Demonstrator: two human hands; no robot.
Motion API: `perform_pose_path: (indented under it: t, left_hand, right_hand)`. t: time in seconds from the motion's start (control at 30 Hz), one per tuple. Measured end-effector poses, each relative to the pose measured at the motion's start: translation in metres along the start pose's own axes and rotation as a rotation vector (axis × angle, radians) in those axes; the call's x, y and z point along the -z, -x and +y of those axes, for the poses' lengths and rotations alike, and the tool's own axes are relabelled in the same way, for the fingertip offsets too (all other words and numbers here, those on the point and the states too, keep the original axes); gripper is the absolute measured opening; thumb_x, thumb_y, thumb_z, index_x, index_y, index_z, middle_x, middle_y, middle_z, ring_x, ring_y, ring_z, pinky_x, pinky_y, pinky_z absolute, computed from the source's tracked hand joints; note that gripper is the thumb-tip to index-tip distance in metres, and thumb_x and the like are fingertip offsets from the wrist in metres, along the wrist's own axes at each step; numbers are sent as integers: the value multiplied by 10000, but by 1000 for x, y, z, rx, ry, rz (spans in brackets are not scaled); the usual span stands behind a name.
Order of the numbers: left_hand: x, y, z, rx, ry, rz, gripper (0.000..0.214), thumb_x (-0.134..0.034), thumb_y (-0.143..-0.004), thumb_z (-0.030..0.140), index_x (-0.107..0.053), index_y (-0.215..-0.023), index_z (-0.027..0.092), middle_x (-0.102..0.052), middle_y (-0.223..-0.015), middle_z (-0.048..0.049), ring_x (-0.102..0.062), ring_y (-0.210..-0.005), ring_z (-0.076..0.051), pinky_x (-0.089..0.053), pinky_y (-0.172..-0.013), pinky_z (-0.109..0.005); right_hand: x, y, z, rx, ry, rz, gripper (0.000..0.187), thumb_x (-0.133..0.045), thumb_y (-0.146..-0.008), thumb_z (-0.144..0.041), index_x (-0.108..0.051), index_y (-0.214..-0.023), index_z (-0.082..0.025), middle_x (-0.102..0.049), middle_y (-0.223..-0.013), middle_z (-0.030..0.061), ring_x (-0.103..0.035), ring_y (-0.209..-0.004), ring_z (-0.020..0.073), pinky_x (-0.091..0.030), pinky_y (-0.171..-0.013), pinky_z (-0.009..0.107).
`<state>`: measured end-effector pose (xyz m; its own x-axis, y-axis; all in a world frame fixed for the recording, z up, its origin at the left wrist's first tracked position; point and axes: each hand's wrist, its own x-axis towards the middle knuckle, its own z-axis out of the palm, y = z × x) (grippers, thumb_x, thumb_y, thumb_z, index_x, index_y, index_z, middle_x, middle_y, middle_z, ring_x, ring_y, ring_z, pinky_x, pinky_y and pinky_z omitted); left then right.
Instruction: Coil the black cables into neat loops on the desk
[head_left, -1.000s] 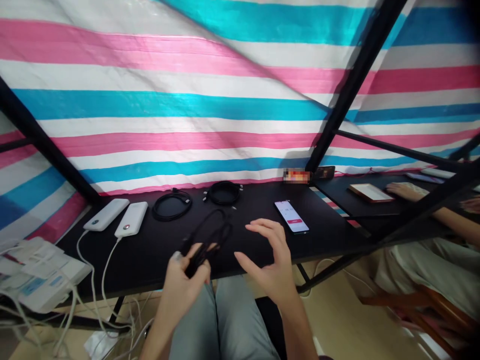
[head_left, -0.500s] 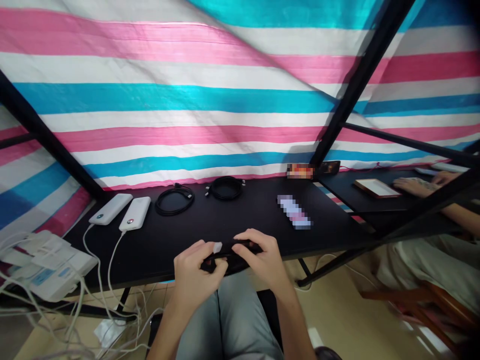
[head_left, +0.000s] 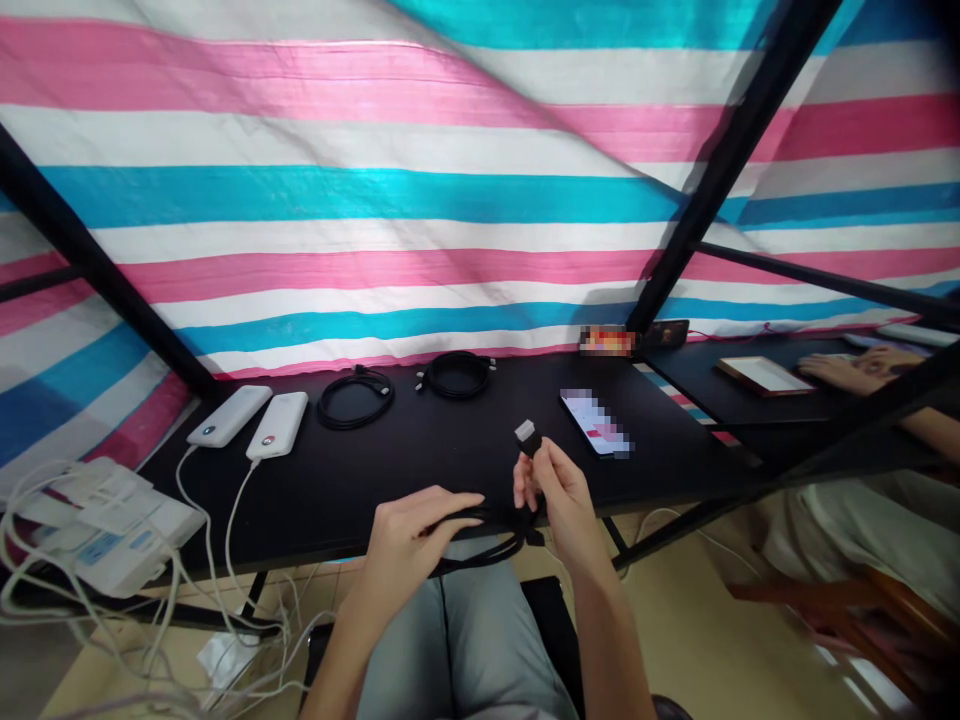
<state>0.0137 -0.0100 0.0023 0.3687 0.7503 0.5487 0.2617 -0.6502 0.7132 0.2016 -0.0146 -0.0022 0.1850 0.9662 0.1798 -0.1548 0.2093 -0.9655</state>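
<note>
Black cable (head_left: 495, 517), held above the lap at the desk edge: right hand (head_left: 562, 500) nearly closed, pinching its plug (head_left: 528, 437) upright; left hand (head_left: 416, 560) curled over the cord. On the black desk (head_left: 225, 500): two white power banks (head_left: 277, 425), two coiled black cables (head_left: 354, 398). Phone (head_left: 596, 423) screen blurred; white stack (head_left: 105, 530) at left hard to make out.

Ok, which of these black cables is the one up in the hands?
The loose cable, running under the left hand to the right hand, with its plug sticking up. The other two lie coiled on the table: one coil, another coil.
</note>
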Motion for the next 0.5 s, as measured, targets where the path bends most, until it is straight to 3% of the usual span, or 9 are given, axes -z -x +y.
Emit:
perform_pose_path:
  t: [0.13, 0.27, 0.4, 0.5]
  left_hand:
    - [7, 4, -3, 126, -6, 311, 145, -643, -752, 150, -731, -837, 227, -652, -583, 27, -587, -491, -88, -477, -526, -193]
    - [12, 9, -8, 174, 147, 546, 128, -638, -727, 143, -719, -806, 203, -617, -524, 33, -553, -439, -81, -452, -488, -198]
    - [10, 5, -9, 280, 419, 802, 137, -660, -733, 267, -681, -827, 169, -578, -516, 40, -426, -339, -38, -285, -344, -156]
    - [12, 0, -9, 366, 547, 941, 190, -666, -741, 334, -615, -766, 152, -559, -581, 46, -378, -356, -6, -204, -333, -134]
  right_hand:
    - [13, 0, -1, 42, 19, -7, 341, -494, -872, -503, -496, -725, -196, -533, -610, -27, -480, -501, 78, -349, -455, 194]
    - [28, -1, -1, 72, 89, -16, 325, -463, -897, -477, -542, -748, -199, -554, -708, 0, -498, -603, 96, -387, -513, 200]
    - [30, -2, -3, 79, 148, -10, 335, -461, -890, -488, -586, -779, -198, -565, -767, 26, -512, -669, 120, -406, -531, 210]
    - [29, -2, -2, 40, 128, -2, 354, -476, -863, -527, -574, -769, -200, -575, -726, 32, -540, -669, 143, -399, -486, 217]
